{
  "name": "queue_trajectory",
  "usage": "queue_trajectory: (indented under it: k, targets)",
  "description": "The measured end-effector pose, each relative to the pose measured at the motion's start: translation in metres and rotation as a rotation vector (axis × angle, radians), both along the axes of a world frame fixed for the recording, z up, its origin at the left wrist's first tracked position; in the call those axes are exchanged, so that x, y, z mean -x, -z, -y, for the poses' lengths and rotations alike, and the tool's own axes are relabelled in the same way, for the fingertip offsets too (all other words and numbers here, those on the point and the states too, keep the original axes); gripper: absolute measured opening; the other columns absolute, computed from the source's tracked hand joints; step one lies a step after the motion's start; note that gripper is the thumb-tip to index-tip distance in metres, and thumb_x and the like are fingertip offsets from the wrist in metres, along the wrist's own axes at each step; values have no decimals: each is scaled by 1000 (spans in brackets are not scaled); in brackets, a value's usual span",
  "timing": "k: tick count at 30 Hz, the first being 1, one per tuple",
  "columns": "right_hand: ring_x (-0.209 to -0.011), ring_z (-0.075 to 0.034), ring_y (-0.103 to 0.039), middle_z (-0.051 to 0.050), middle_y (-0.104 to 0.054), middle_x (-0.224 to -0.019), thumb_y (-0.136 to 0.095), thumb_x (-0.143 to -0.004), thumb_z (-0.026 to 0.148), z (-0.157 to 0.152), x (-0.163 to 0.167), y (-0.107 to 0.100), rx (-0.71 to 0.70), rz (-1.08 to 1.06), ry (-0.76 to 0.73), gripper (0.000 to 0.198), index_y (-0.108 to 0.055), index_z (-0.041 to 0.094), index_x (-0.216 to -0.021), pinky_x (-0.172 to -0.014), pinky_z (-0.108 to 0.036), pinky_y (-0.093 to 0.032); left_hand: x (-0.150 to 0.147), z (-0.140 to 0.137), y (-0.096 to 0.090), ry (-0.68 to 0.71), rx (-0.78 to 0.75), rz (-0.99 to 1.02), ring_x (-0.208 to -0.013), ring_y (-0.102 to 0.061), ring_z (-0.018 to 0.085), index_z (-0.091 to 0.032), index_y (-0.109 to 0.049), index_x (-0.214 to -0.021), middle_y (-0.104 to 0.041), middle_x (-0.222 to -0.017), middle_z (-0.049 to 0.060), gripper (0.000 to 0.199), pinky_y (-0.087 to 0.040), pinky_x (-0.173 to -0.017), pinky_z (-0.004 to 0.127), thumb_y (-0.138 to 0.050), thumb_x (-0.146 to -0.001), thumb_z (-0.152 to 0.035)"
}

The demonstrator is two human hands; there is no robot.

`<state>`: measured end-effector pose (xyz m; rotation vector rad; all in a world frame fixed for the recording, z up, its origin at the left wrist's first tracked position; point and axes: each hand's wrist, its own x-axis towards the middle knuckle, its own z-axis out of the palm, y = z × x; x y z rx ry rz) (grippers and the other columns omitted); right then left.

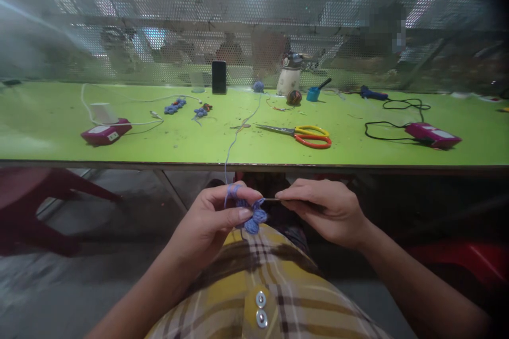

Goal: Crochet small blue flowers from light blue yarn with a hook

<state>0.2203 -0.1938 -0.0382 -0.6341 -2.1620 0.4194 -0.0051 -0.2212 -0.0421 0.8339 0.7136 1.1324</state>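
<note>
My left hand (222, 214) is closed on a small blue crochet piece (256, 217) with rounded petals, pinched between thumb and fingers. Blue yarn (230, 151) loops round the left index finger and runs up over the table edge to a blue yarn ball (258, 86) at the back. In my right hand (326, 209) a thin metal crochet hook (271, 199) is gripped, its tip meeting the top of the crochet piece. Both hands are above my lap, in front of the table.
Scissors (296, 132) with yellow and orange handles lie on the green table (191, 143). Crocheted pieces (175, 106), a phone (219, 77), a jug (289, 74) and a blue cup (313, 94) stand farther back. Magenta power boxes (106, 132) with cables sit left and right. A stool (47, 201) is at left.
</note>
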Motion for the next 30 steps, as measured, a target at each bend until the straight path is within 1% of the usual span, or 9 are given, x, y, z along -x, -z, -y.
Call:
queue_trajectory:
  k: [2,4,9,12,15,19,23,26,30]
  targets:
    - [-61,-13,-62,-4,-73,-74,-62,-89,14,1,1,0,104,-46,-18,18,-76,20,-98,-56,-24,-46,1,-1,1,18,-44,13,-66,-57,7,-18,-81,-76,-57,-76,-1,15,-44,-59,16,-82,-63,-12]
    - [-60,-13,-61,-4,-72,-72,-66,-87,17,3,2,2,281,-114,-37,13,-77,19,-93,-55,-24,-46,1,-2,2,51,-77,16,-66,-56,7,-17,-80,-75,-55,-75,-1,11,-43,-59,16,-81,-65,-12]
    - [-41,-6,-43,1,-61,-55,-77,-80,30,7,15,16,930,-405,-132,15,-77,17,-87,-38,-18,-30,-3,-4,2,70,-49,17,-64,-56,9,-13,-73,-63,-60,-73,1,6,-45,-59,19,-79,-65,-11]
    - [-39,-4,-40,1,-61,-55,-81,-75,31,9,24,22,1180,-589,-215,16,-76,18,-83,-36,-16,-24,-5,-6,2,58,-9,-6,-66,-59,10,-15,-71,-69,-63,-73,0,13,-47,-62,20,-81,-63,-9]
    - [-41,-3,-41,0,-62,-57,-81,-75,28,11,28,21,1259,-661,-227,14,-76,17,-83,-36,-14,-23,-5,-6,1,59,-29,-44,-65,-59,10,-18,-72,-95,-66,-72,0,33,-47,-61,21,-83,-65,-10]
    - [-41,-3,-43,0,-63,-58,-79,-77,26,13,27,16,1276,-644,-210,14,-75,15,-85,-36,-15,-25,-2,-7,-1,91,-76,-90,-66,-58,11,-20,-58,-130,-66,-73,-1,68,-47,-61,22,-82,-67,-11]
    - [-40,-2,-43,0,-63,-60,-79,-78,27,13,25,12,1275,-604,-207,17,-75,14,-87,-37,-15,-25,0,-8,-2,130,-120,-142,-69,-57,11,-20,-55,-135,-64,-76,-1,70,-46,-65,23,-82,-70,-14]
    - [-40,-2,-44,0,-63,-60,-79,-78,28,12,24,10,1284,-547,-178,19,-74,13,-88,-37,-15,-26,1,-10,-1,163,-172,-184,-70,-55,11,-27,-49,-141,-61,-77,-2,75,-46,-65,24,-79,-73,-15]
    - [-41,-3,-45,1,-62,-59,-80,-76,30,11,26,8,1291,-501,-132,22,-73,13,-87,-38,-15,-26,2,-9,0,162,-322,-380,-71,-53,11,-35,-39,-148,-58,-79,-4,79,-44,-66,24,-69,-80,-11]
